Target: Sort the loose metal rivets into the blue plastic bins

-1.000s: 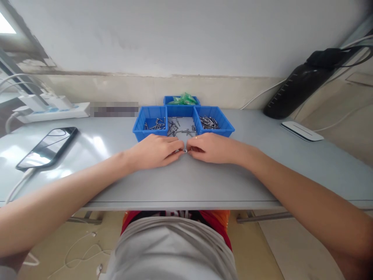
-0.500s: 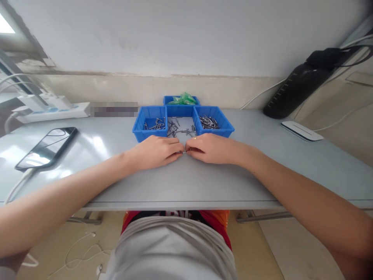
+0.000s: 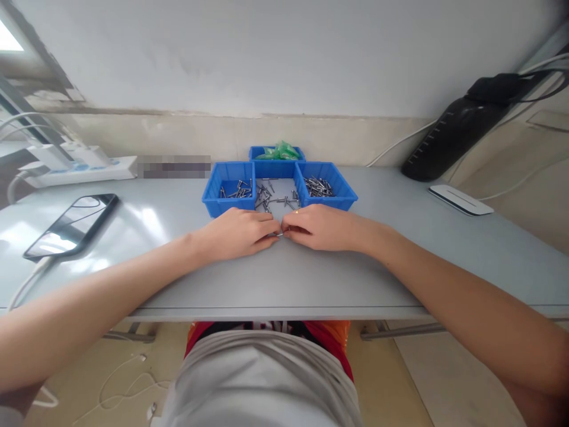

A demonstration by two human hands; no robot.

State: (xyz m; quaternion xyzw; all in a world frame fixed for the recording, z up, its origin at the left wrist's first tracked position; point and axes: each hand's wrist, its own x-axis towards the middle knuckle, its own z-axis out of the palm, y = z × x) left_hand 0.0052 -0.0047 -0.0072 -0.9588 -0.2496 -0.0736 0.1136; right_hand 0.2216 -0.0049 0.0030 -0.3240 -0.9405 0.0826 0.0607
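My left hand (image 3: 244,232) and my right hand (image 3: 322,226) meet fingertip to fingertip over the front half of the table. Between them they pinch a slim metal screw (image 3: 280,234); most of it is hidden by the fingers. Just beyond, several loose screws (image 3: 265,203) lie on the tabletop between two blue bins. The left blue bin (image 3: 227,206) holds a scattering of screws (image 3: 241,191). In the right blue bin (image 3: 344,191) is a denser heap of screws (image 3: 317,187).
A third blue bin (image 3: 273,167) at the back contains green plastic bags (image 3: 281,151). To the left are a phone (image 3: 71,225) and a white power strip (image 3: 89,172). A black bottle (image 3: 457,130) and a flat white device (image 3: 460,198) stand at the right.
Both hands keep their pinch at nearly the same spot. The fingers have shifted slightly, and the screw between them now tilts a little.
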